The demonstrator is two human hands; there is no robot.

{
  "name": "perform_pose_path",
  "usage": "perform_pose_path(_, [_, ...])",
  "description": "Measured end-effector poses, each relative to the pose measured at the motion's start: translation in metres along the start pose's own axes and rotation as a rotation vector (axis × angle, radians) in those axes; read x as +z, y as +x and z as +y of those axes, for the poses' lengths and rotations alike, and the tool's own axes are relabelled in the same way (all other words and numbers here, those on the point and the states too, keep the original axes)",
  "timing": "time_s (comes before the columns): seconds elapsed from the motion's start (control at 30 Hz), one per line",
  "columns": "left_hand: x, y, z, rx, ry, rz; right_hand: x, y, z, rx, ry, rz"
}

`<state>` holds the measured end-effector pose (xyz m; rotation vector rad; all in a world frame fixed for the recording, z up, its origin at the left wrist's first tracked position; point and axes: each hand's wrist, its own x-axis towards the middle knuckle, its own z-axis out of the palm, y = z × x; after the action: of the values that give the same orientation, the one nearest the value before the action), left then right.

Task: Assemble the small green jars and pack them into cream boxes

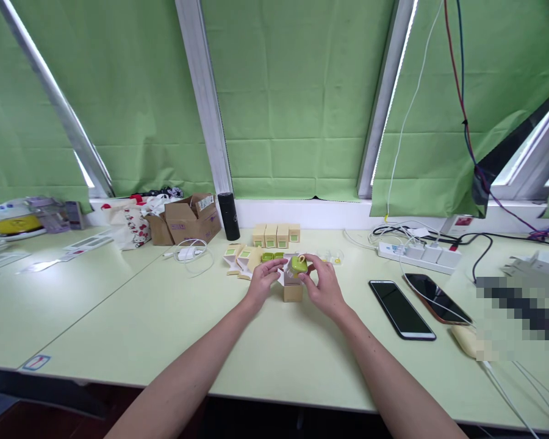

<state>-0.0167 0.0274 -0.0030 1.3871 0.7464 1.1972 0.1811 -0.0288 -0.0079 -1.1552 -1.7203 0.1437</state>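
A small see-through container with a green lid and a pale loop [298,264] is between the thumb and fingers of my right hand [322,285]. It sits at the mouth of a small open brown cardboard box [293,294] standing on the table; I cannot tell how far inside it is. On the box's other side is my left hand [266,281], fingers stretched toward its raised flap. Whether they touch it is unclear. Just behind lie green lids [272,256], opened flat box pieces [242,259] and small clear containers with yellow bits [335,258].
Small closed boxes [277,235] stand in a row behind. A black bottle [229,216] and a large open carton [192,219] are at the back left. Two phones [402,310], a power strip [418,256] and loose cables lie to the right.
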Motion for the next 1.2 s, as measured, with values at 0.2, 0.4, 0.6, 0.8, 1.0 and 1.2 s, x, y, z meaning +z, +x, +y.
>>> perform_pose_path(0.2, [0.0, 0.0, 0.001, -0.009, 0.006, 0.019, -0.001, -0.001, -0.003, -0.016, -0.034, -0.069])
perform_pose_path(0.4, [0.0, 0.001, -0.001, -0.004, 0.009, 0.032, 0.001, -0.003, -0.006, -0.026, -0.047, -0.108])
perform_pose_path(0.6, [0.0, -0.001, 0.001, 0.004, 0.021, 0.026, 0.001, -0.005, -0.01, -0.032, -0.055, -0.123])
perform_pose_path(0.8, [0.0, 0.0, -0.002, 0.018, 0.035, 0.042, 0.004, -0.004, -0.009, -0.064, -0.081, -0.117])
perform_pose_path(1.0, [-0.001, 0.0, -0.003, 0.006, 0.018, 0.032, 0.011, -0.002, -0.001, -0.015, 0.017, -0.068])
perform_pose_path(1.2, [-0.001, 0.0, -0.004, 0.004, 0.012, 0.007, 0.016, -0.002, 0.002, 0.091, 0.144, -0.017])
